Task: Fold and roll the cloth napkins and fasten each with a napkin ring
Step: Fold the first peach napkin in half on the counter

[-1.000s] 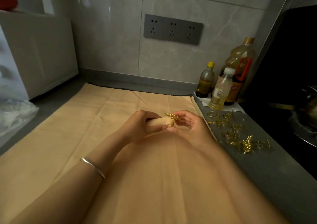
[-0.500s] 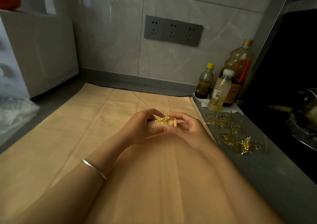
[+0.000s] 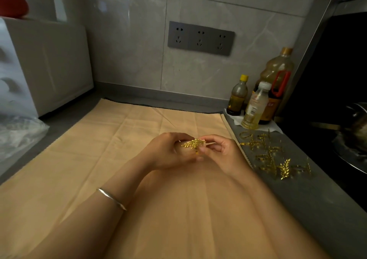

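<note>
A gold leaf-shaped napkin ring (image 3: 193,144) sits around a small rolled beige napkin (image 3: 179,146), which is mostly hidden inside my hands. My left hand (image 3: 168,151) grips the roll from the left, fingers curled over it. My right hand (image 3: 220,152) pinches the ring and the roll's right end between thumb and forefinger. Both hands hover just above a large beige cloth (image 3: 95,159) spread flat on the counter. Several more gold leaf rings (image 3: 272,155) lie in a loose heap on the grey counter to the right.
Three bottles (image 3: 256,105) stand on a white paper at the back right by the tiled wall. A dark stove with a pan (image 3: 355,139) lies to the far right. A white appliance (image 3: 45,64) and a clear plastic bag (image 3: 17,137) are at the left.
The gold ring has slid leftward onto the roll, from its right end to further along it. Both hands stay close together in the same spot.
</note>
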Motion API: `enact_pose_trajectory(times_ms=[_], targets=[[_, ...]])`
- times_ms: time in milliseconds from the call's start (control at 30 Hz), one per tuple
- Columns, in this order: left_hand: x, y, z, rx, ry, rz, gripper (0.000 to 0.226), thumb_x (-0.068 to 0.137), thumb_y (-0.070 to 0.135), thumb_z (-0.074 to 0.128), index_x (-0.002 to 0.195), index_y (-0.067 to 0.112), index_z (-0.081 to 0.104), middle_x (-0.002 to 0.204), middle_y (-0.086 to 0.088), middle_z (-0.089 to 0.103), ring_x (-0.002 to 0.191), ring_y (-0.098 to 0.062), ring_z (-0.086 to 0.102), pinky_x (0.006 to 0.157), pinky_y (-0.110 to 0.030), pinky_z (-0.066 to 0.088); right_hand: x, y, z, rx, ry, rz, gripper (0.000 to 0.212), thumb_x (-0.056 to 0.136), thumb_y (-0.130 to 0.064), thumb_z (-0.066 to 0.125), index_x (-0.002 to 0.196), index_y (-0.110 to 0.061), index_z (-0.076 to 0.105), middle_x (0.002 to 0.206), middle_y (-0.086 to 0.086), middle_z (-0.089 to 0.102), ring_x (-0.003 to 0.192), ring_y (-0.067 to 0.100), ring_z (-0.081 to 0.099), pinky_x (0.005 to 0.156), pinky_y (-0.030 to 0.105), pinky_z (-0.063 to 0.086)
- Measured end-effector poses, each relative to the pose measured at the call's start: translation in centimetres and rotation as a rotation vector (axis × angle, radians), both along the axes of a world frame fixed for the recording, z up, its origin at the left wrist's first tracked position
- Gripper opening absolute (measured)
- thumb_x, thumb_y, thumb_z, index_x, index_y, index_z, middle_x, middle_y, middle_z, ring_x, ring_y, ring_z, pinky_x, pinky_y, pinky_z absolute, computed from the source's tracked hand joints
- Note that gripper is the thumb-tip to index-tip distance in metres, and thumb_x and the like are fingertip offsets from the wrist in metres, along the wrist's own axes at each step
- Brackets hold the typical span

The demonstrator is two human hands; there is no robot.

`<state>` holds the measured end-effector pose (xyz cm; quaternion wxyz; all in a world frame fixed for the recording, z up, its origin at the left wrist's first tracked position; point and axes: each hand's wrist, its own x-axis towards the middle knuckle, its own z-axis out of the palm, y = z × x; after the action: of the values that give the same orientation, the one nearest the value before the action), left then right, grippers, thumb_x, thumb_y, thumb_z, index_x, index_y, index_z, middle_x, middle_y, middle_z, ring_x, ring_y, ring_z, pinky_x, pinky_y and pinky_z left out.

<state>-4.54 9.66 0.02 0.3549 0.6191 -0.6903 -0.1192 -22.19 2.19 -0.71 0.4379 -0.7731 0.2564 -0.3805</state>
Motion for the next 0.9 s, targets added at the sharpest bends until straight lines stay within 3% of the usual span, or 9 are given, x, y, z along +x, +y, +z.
enact_pose_trajectory(times_ms=[100,233,500,667,767,900], targets=[[-0.1,-0.2,0.2,-0.014,-0.055,0.06,0.04,0.074,0.051,0.071,0.109,0.031,0.066,0.1,0.015,0.067,0.083,-0.003,0.059,0.073,-0.021,0.051,0.1,0.1,0.0,-0.03,0.014,0.008,0.022,0.083,-0.005,0.067,0.097,-0.021,0.066,0.086,-0.006,0.072,0.08,0.01,0.07,0.079,0.018,0.051],[0.3,-0.2,0.6,0.027,-0.109,0.081,0.041,0.077,0.047,0.069,0.114,0.029,0.064,0.105,0.012,0.067,0.085,-0.006,0.06,0.079,-0.029,0.055,-0.4,-0.5,0.4,-0.026,0.044,-0.003,0.023,0.083,-0.007,0.068,0.095,-0.026,0.064,0.095,-0.009,0.07,0.087,0.008,0.068,0.08,0.019,0.052],[0.9,0.1,1.3,0.045,-0.121,0.107,0.045,0.076,0.048,0.07,0.116,0.028,0.062,0.109,0.013,0.064,0.086,-0.004,0.056,0.077,-0.022,0.054,-1.7,-0.9,1.3,-0.015,0.081,-0.024,0.023,0.083,-0.006,0.067,0.096,-0.025,0.062,0.096,-0.008,0.069,0.085,0.0,0.067,0.077,0.014,0.051],[0.9,0.1,0.7,0.041,-0.161,0.099,0.044,0.074,0.043,0.074,0.114,0.029,0.064,0.108,0.011,0.066,0.089,-0.008,0.058,0.079,-0.026,0.052,-2.1,-1.1,0.9,0.059,0.172,-0.003,0.024,0.083,-0.003,0.067,0.098,-0.021,0.061,0.097,-0.002,0.07,0.088,0.008,0.068,0.083,0.026,0.053],[1.5,0.1,0.2,0.13,-0.142,0.069,0.058,0.069,0.046,0.078,0.122,0.033,0.057,0.112,0.014,0.059,0.097,-0.007,0.056,0.087,-0.022,0.048,-2.6,-1.5,0.7,0.085,0.268,0.005,0.024,0.082,-0.003,0.068,0.098,-0.019,0.061,0.102,0.005,0.069,0.092,0.015,0.068,0.086,0.033,0.053],[2.8,0.2,0.1,0.215,-0.16,0.08,0.062,0.066,0.051,0.078,0.121,0.034,0.056,0.113,0.016,0.057,0.097,-0.005,0.051,0.081,-0.016,0.043,-2.9,-1.8,0.6,0.012,0.372,-0.006,0.03,0.077,-0.014,0.076,0.101,-0.023,0.062,0.107,-0.008,0.064,0.104,0.008,0.061,0.093,0.024,0.048]])
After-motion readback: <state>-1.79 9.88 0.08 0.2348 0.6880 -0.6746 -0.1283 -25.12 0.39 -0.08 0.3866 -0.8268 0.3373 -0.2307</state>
